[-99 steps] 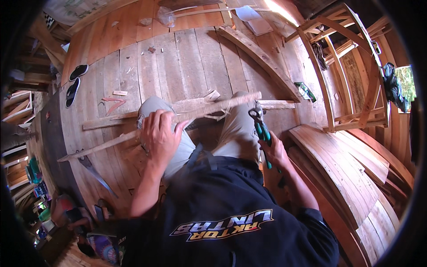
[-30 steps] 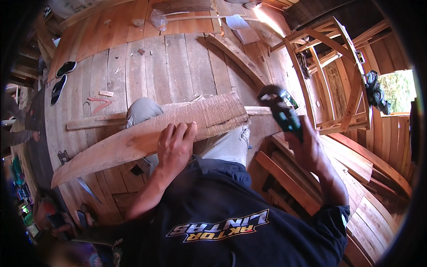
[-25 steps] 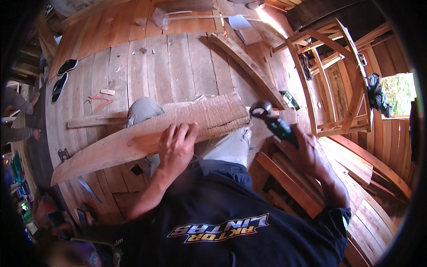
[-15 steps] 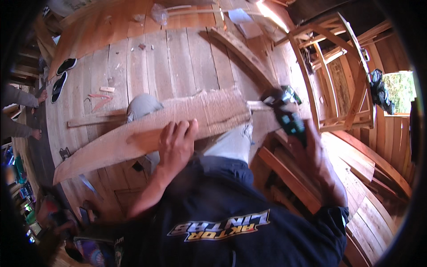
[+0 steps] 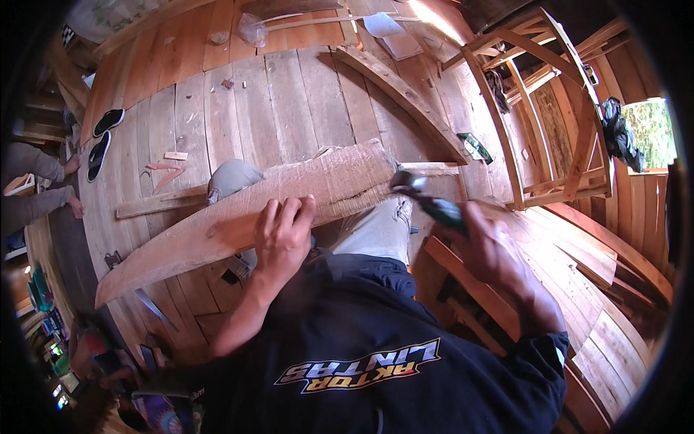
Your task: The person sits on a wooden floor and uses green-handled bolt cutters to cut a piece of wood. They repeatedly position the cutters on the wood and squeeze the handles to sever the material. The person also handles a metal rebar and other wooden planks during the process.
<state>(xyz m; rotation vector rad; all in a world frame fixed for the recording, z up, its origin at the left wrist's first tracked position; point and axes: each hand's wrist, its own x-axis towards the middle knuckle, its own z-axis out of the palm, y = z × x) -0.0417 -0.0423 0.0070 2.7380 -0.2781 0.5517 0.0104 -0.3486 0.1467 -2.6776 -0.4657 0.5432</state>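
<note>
Plank [image 5: 238, 217]: long curved board across the lap, axis running near-left to far-right, rough chopped end at far right.
Left hand [image 5: 283, 235]: pressed on the near edge mid-length, fingers curled over the top, pinning it.
Right hand [image 5: 491, 253]: right of the board, fist around a green-handled tool [image 5: 426, 199], blurred head by the chopped end.

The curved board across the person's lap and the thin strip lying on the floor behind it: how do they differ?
The curved board is wide, tapers to a point at its left end, and rests on the knees under the left hand. The thin strip is narrow, straight and lies flat on the plank floor, untouched. Both are bare, pale wood.
</note>
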